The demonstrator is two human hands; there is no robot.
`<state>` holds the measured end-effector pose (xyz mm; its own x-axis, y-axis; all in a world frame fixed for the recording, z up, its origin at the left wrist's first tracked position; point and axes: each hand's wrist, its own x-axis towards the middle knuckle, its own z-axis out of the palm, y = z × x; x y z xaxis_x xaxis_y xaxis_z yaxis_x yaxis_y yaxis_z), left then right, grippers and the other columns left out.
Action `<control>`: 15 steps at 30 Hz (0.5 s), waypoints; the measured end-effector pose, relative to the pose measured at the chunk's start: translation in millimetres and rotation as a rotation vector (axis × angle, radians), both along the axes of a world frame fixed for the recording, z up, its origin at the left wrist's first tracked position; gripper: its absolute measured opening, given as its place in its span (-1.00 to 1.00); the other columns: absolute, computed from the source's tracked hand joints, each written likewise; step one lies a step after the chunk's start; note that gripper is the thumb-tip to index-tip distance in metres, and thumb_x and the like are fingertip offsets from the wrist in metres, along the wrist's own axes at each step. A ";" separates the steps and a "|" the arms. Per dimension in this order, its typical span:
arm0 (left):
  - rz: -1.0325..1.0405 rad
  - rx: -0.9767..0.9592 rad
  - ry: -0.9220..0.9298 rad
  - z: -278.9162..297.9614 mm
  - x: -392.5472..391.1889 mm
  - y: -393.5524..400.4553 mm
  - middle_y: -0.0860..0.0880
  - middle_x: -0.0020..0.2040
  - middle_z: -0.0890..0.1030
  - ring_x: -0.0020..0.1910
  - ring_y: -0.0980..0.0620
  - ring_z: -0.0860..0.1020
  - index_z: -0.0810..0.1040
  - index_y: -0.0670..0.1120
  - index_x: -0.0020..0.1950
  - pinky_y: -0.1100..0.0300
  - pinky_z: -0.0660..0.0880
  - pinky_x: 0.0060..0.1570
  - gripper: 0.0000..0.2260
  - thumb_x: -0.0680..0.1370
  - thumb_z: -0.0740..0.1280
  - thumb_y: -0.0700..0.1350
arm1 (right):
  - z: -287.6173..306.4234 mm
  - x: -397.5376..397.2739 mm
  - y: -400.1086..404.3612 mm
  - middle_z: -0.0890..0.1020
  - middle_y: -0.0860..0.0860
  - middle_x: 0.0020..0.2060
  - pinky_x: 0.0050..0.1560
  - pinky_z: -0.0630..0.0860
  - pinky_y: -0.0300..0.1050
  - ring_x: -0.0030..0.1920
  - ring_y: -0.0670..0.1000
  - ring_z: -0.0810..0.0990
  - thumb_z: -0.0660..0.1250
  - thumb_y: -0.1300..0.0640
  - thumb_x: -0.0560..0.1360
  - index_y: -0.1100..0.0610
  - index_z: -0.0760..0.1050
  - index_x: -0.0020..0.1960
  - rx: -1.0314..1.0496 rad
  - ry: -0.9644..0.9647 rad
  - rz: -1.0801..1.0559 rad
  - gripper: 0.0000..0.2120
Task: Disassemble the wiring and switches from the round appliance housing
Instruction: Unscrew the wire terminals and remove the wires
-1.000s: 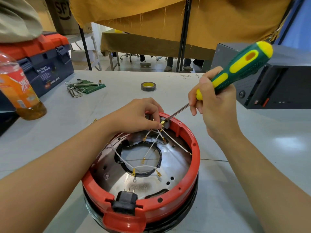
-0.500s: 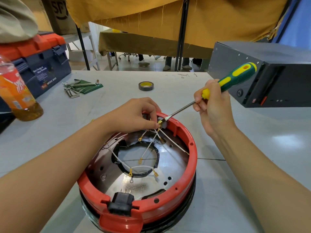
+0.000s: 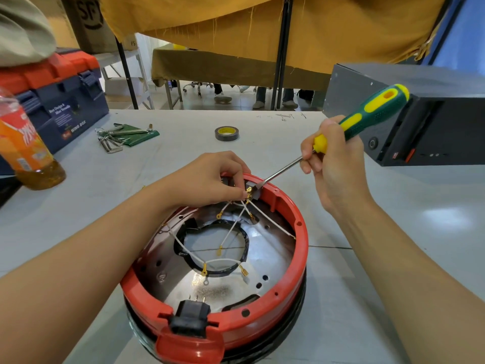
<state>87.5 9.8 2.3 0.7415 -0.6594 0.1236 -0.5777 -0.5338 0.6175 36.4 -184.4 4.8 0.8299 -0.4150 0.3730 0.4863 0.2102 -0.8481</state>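
The round appliance housing (image 3: 300,248) has a red rim and a shiny metal floor, and it sits on the table in front of me. White wires (image 3: 231,233) with brass terminals cross its open middle. A grey switch block (image 3: 253,189) is set in the far rim. My left hand (image 3: 207,179) pinches the wires and terminals right beside that block. My right hand (image 3: 333,164) grips a green and yellow screwdriver (image 3: 367,116), whose flat tip touches the switch block. A black power socket (image 3: 190,317) sits in the near rim.
A dark metal case (image 3: 420,111) stands at the right. A tape roll (image 3: 227,133) and hex keys on a green pouch (image 3: 123,136) lie farther back. An orange drink bottle (image 3: 26,151) and a blue and red toolbox (image 3: 57,101) are at the left.
The screwdriver handle dropped lower and farther out half a second ago, then rose again, with the tip staying at the switch block. My left hand has kept its pinch at the terminals.
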 end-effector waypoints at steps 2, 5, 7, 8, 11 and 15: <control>0.001 -0.004 0.006 -0.1 -0.7 -0.3 0.13 0.10 0.53 0.04 0.26 0.51 0.60 -0.06 -0.30 0.52 0.33 -0.06 -0.89 0.42 0.46 -0.16 | 0.9 -1.0 -0.1 0.45 0.03 -0.56 -0.52 0.33 -0.22 -0.57 -0.03 0.24 0.09 0.27 0.59 0.12 0.27 -0.22 -0.028 -0.036 -0.001 -0.78; 0.001 -0.004 0.007 0.7 -2.0 -0.3 0.12 0.11 0.54 0.05 0.28 0.50 0.59 -0.05 -0.31 0.52 0.32 -0.04 -0.88 0.42 0.45 -0.16 | 2.1 -4.1 0.5 0.46 0.02 -0.56 -0.52 0.36 -0.22 -0.56 -0.02 0.26 0.10 0.27 0.60 0.12 0.27 -0.21 -0.085 -0.075 -0.003 -0.79; 0.002 0.000 0.004 1.0 -2.4 -0.3 0.12 0.11 0.53 0.05 0.28 0.50 0.59 -0.04 -0.31 0.50 0.32 -0.03 -0.87 0.43 0.45 -0.16 | 2.5 -6.4 1.5 0.47 0.01 -0.55 -0.52 0.38 -0.21 -0.57 -0.04 0.29 0.11 0.25 0.60 0.12 0.28 -0.20 -0.138 -0.097 -0.005 -0.80; 0.003 0.002 0.004 1.0 -2.5 -0.6 0.12 0.11 0.53 0.05 0.28 0.50 0.59 -0.04 -0.31 0.48 0.32 -0.03 -0.87 0.43 0.45 -0.16 | 2.8 -7.5 2.2 0.48 0.01 -0.54 -0.52 0.39 -0.21 -0.57 -0.06 0.31 0.12 0.24 0.60 0.11 0.28 -0.19 -0.164 -0.106 -0.008 -0.81; 0.002 0.004 0.005 1.2 -3.2 -1.0 0.12 0.11 0.53 0.04 0.28 0.50 0.58 -0.03 -0.32 0.45 0.32 -0.01 -0.86 0.43 0.46 -0.15 | 4.3 -10.8 5.0 0.48 0.01 -0.53 -0.52 0.41 -0.23 -0.58 -0.07 0.33 0.15 0.18 0.57 0.11 0.30 -0.20 -0.223 -0.137 -0.015 -0.83; 0.005 0.007 0.000 2.0 -3.8 -1.0 0.12 0.11 0.53 0.07 0.24 0.50 0.58 -0.04 -0.31 0.42 0.32 0.01 -0.87 0.42 0.45 -0.15 | 3.4 -10.1 5.3 0.47 0.01 -0.54 -0.53 0.39 -0.23 -0.58 -0.09 0.35 0.13 0.20 0.59 0.11 0.30 -0.21 -0.206 -0.139 -0.008 -0.81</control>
<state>83.7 8.7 4.3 0.7448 -0.6566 0.1193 -0.5750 -0.5407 0.6140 26.2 -179.1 8.2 0.7617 -0.3253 0.5603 0.6020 0.0357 -0.7977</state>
